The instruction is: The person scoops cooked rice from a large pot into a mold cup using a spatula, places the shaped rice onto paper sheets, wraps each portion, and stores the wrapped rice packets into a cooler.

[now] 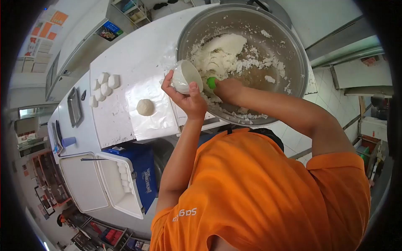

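My left hand (186,98) holds a white bowl (186,77), tilted, at the left rim of a large metal basin (295,79). Inside the basin lies a mound of white dough (222,52), with crumbs scattered around it. My right hand (228,90) is closed around a green tool (211,83) near the lower edge of the dough; the rest of that tool is hidden. To the left of the bowl, a round dough ball (145,107) rests on a clear plastic sheet (161,121). Several white dough pieces (105,89) sit farther left on the table.
A metal tray (74,107) and a purple cup (69,141) stand at the table's far left. Below the table edge is an open blue cooler (144,178) with white packs inside. A person (62,219) shows at the lower left.
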